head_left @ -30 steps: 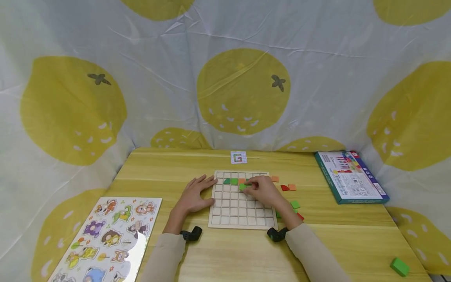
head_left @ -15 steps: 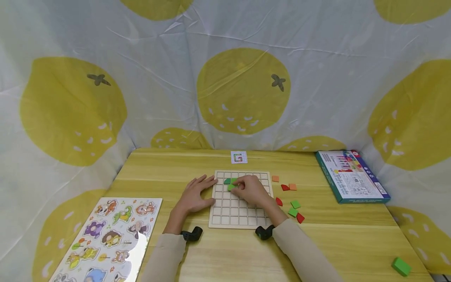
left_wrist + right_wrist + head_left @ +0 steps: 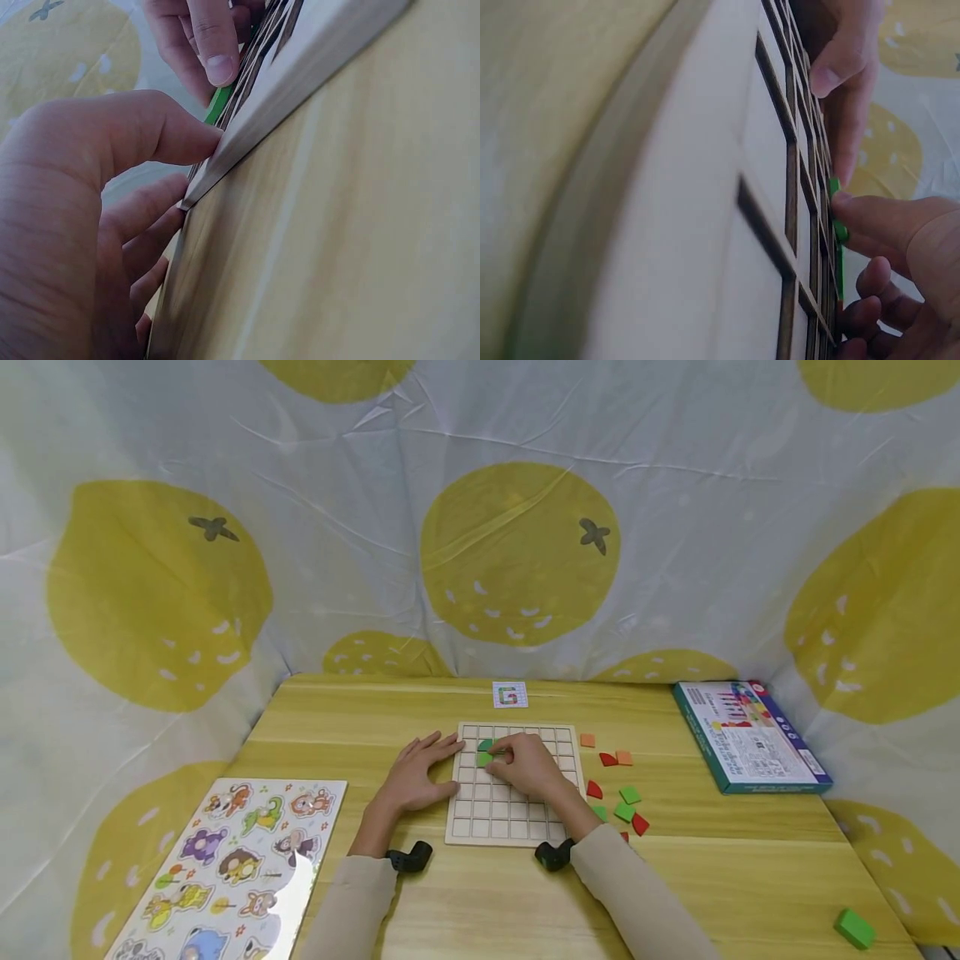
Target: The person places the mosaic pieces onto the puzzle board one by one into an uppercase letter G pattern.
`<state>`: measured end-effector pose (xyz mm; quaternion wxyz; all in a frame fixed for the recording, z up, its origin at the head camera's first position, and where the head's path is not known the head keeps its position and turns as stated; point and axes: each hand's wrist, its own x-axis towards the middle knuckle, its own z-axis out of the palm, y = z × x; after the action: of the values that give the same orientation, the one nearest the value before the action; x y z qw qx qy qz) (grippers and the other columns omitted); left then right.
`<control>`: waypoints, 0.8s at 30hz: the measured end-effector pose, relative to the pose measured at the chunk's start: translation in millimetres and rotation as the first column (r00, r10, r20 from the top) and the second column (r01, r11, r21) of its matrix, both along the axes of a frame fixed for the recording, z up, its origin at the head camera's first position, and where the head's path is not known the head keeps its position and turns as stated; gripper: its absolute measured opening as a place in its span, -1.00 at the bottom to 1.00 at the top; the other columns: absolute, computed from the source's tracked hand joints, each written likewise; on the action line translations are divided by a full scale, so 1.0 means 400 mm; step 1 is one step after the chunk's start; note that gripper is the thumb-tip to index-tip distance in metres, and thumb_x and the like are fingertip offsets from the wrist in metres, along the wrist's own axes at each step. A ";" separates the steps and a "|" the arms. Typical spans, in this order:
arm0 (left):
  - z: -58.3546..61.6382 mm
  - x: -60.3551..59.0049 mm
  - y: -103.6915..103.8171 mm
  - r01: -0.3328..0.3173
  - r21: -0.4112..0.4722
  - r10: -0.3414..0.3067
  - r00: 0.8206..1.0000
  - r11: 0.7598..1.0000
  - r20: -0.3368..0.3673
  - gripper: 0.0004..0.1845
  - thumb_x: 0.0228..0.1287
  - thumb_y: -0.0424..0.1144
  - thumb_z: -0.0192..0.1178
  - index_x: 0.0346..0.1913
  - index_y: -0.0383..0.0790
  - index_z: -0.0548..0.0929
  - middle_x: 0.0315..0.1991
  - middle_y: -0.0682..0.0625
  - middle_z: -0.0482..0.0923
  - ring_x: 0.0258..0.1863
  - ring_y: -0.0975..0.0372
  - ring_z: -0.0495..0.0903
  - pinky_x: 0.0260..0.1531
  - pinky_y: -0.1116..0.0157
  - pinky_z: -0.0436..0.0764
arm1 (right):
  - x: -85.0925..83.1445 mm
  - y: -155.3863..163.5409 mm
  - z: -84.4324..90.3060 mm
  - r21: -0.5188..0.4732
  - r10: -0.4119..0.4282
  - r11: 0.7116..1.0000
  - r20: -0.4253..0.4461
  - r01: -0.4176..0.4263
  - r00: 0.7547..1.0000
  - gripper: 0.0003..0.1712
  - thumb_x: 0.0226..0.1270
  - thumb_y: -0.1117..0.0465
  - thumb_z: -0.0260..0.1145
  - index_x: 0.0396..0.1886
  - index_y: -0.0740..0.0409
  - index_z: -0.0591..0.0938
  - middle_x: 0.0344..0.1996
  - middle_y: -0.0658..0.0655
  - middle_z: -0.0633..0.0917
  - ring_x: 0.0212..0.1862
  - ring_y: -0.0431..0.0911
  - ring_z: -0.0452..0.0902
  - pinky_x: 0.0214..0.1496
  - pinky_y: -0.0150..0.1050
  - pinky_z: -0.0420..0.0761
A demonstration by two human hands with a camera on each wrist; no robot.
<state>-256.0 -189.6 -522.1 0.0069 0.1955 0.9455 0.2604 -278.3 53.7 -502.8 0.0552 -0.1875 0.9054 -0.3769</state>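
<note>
A wooden grid board (image 3: 495, 814) lies flat on the table. My left hand (image 3: 433, 767) rests on the table with straight fingers, its thumb (image 3: 187, 139) pressed against the board's left edge (image 3: 300, 82). My right hand (image 3: 501, 757) reaches over the upper left cells and pinches a green piece (image 3: 484, 759) against the board. From the right wrist view that green piece (image 3: 837, 221) stands on edge under my fingertips (image 3: 870, 214). Another green piece (image 3: 486, 745) sits in the top row just above. My right hand hides the rest of that row.
Loose orange (image 3: 587, 740), red (image 3: 607, 759) and green (image 3: 630, 794) pieces lie right of the board. A small pattern card (image 3: 510, 695) sits behind it. A game box (image 3: 750, 735) is at far right, an animal puzzle (image 3: 225, 868) at front left, a green block (image 3: 853, 928) at front right.
My right hand has carried the green piece leftward across the board's upper rows and now hides the orange piece in the top row. The left hand has stayed put.
</note>
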 end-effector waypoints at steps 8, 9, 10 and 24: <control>-0.002 -0.002 0.000 0.006 0.000 -0.006 1.000 1.000 -0.004 -0.24 0.09 0.08 0.21 0.44 0.16 0.34 0.48 0.19 0.21 0.54 0.11 0.03 0.51 -0.03 -0.10 | -0.005 -0.003 -0.007 0.004 -0.016 1.000 -0.017 0.016 1.000 -0.66 0.22 0.02 0.41 -0.03 -0.02 0.73 -0.66 -0.01 0.51 -0.70 -0.18 0.30 -0.63 -0.34 0.31; -0.003 -0.002 -0.001 0.003 -0.003 -0.003 1.000 1.000 -0.003 -0.24 0.09 0.08 0.21 0.44 0.16 0.34 0.48 0.19 0.20 0.54 0.11 0.03 0.51 -0.03 -0.10 | -0.005 -0.003 -0.008 0.000 -0.014 1.000 -0.017 0.014 1.000 -0.66 0.22 0.02 0.41 -0.03 -0.02 0.73 -0.67 -0.01 0.51 -0.71 -0.18 0.29 -0.63 -0.34 0.31; -0.003 -0.003 -0.001 0.001 -0.005 -0.001 1.000 1.000 -0.002 -0.24 0.09 0.08 0.21 0.44 0.17 0.34 0.48 0.19 0.20 0.54 0.11 0.03 0.52 -0.02 -0.10 | -0.006 -0.002 -0.008 -0.006 -0.012 1.000 -0.017 0.012 1.000 -0.67 0.22 0.02 0.41 -0.03 -0.01 0.73 -0.67 0.00 0.51 -0.71 -0.18 0.29 -0.63 -0.34 0.31; -0.002 -0.002 -0.001 0.003 0.001 -0.003 1.000 1.000 0.000 -0.24 0.09 0.09 0.22 0.43 0.17 0.34 0.48 0.21 0.20 0.54 0.12 0.03 0.52 -0.01 -0.11 | -0.006 0.005 -0.009 -0.031 -0.009 0.999 -0.004 0.009 1.000 -0.67 0.22 0.01 0.42 -0.04 -0.02 0.73 -0.65 0.00 0.53 -0.69 -0.17 0.31 -0.60 -0.32 0.35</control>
<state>-256.9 -190.2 -522.8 0.0069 0.1968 0.9450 0.2610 -280.9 55.6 -506.4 0.0485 -0.1850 0.9003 -0.3910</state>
